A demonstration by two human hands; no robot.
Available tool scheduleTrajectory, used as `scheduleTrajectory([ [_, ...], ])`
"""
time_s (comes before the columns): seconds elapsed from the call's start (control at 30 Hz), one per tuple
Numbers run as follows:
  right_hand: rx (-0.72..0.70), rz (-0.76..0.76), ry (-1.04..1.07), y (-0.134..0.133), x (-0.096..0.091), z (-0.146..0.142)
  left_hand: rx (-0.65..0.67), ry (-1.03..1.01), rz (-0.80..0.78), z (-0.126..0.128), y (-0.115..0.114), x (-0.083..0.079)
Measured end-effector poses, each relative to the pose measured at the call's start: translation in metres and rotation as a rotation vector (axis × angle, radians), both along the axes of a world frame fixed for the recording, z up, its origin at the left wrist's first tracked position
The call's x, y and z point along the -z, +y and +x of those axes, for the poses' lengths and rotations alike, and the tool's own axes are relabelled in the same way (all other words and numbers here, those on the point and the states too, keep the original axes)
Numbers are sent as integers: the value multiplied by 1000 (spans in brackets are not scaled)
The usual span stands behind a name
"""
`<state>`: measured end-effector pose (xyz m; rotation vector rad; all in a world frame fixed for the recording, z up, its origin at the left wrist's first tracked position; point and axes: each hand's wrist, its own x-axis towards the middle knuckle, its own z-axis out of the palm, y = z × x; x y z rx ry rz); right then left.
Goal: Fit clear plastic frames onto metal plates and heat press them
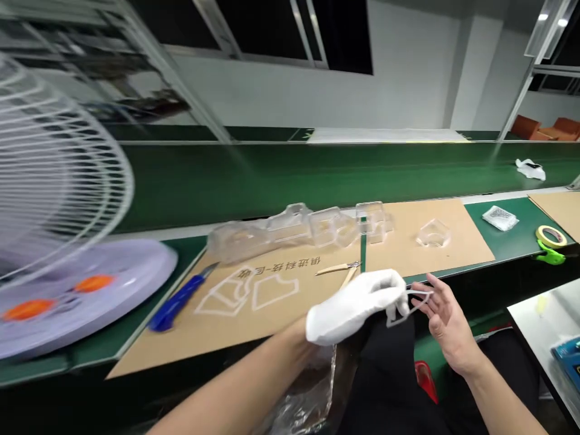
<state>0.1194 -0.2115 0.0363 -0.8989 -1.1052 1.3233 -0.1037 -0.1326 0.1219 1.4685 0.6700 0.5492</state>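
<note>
My left hand [362,302], in a white glove, pinches a thin white frame-shaped piece [401,320] over the front edge of the bench. Bare and with its fingers spread, my right hand [448,323] is at the far side of that frame; its fingertips overlap the frame's edge, and I cannot tell if they press on it. Two more white outline frames lie on the cardboard: a divided one [220,311] and a single one [254,296]. Nippers [333,270] with tan handles lie near my glove. A blue-handled knife [179,302] rests to their left.
Clear plastic parts [290,226] line the back of the cardboard [290,314], with another clear piece [434,233] farther right. A fan [58,175] stands close on the left. At right are yellow tape [558,237], a small packet [499,218] and a white table [544,320].
</note>
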Motion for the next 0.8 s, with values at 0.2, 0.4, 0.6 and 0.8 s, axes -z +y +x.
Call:
scheduleTrajectory([
  [0.2, 326, -29, -212, -24, -13, 56, 105, 87, 176, 71, 25, 28],
  [0.4, 534, 46, -753, -51, -28, 111, -91, 731, 1050, 129, 133, 55],
  [0.6, 479, -128, -551, -59, -18, 129, 140, 837, 1186, 149, 191, 72],
  [0.8, 383, -171, -56, -38, -11, 131, 284, 631, 1296, 160, 212, 68],
])
